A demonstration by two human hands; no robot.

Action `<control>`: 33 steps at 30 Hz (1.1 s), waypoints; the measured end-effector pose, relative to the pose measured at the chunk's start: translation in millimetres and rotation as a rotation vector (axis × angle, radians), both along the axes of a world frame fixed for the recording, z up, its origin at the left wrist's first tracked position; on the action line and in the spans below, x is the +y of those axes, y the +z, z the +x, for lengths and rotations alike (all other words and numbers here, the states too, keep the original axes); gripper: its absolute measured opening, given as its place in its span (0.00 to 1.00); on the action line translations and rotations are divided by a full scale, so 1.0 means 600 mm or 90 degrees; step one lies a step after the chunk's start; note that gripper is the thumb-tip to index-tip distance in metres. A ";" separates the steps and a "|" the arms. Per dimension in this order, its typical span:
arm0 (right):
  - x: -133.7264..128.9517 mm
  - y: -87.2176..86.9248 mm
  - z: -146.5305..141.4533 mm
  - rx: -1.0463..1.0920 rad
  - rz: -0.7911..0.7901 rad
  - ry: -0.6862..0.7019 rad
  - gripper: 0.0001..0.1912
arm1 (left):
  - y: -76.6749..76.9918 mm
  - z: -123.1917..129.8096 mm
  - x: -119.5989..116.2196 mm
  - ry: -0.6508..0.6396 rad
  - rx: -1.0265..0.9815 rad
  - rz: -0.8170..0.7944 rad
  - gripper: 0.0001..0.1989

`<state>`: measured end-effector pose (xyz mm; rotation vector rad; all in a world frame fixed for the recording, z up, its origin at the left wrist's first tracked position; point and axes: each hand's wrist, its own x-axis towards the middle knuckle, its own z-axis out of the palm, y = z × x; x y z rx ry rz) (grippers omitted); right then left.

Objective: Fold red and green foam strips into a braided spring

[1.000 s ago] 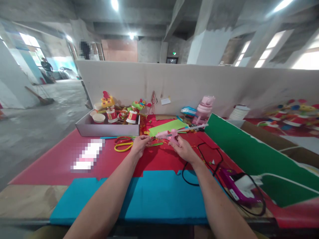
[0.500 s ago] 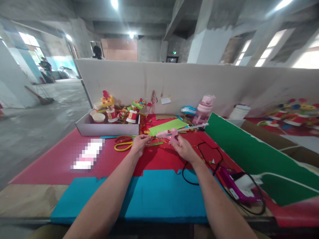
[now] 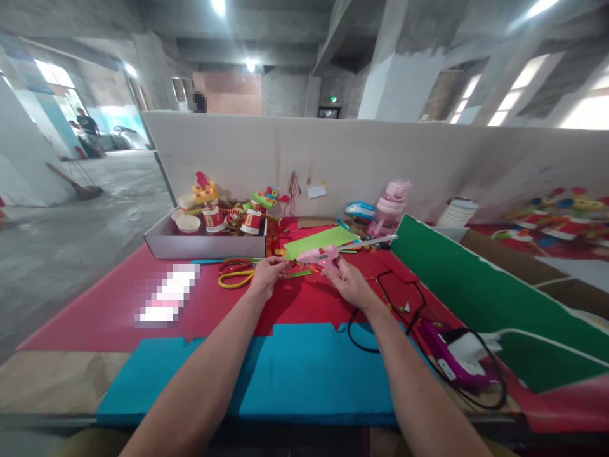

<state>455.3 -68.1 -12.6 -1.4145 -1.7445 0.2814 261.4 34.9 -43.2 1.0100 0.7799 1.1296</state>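
Observation:
My right hand (image 3: pixel 349 282) is closed round the handle of a pink glue gun (image 3: pixel 318 257), whose small red light is on. A long pale glue stick (image 3: pixel 371 242) sticks out from the gun's back end, up and to the right. My left hand (image 3: pixel 269 276) is pinched at the gun's nozzle tip, on a small piece too hidden to name. Scissors with yellow and red handles (image 3: pixel 236 278) lie just left of my left hand. Behind the gun is a sheet of light green paper (image 3: pixel 321 242).
A white box (image 3: pixel 204 246) at the back left holds paper cups and cup figures. A green board (image 3: pixel 476 304) stands on the right, beside a purple power strip (image 3: pixel 447 355) with a black cord. Blue sheets (image 3: pixel 304 374) cover the front edge. A pink bottle (image 3: pixel 390 206) stands behind.
My hands and the glue gun stay almost in the same place. Behind the partition, a person's head has shifted slightly to the right.

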 end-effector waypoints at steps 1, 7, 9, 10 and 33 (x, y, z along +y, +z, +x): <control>0.000 0.000 0.000 0.000 -0.002 0.000 0.27 | 0.000 0.000 0.000 0.000 0.002 0.000 0.14; -0.001 0.000 0.000 0.005 0.013 -0.002 0.26 | 0.000 0.000 0.001 -0.003 0.006 0.003 0.15; -0.001 0.000 0.001 0.002 0.018 0.002 0.26 | 0.000 0.001 0.000 -0.005 -0.001 0.001 0.16; 0.000 -0.001 0.001 -0.002 0.019 0.002 0.26 | 0.000 0.001 0.000 -0.005 -0.004 0.000 0.16; 0.002 -0.005 0.004 -0.050 0.021 0.000 0.28 | -0.006 0.002 0.003 0.009 0.038 0.004 0.14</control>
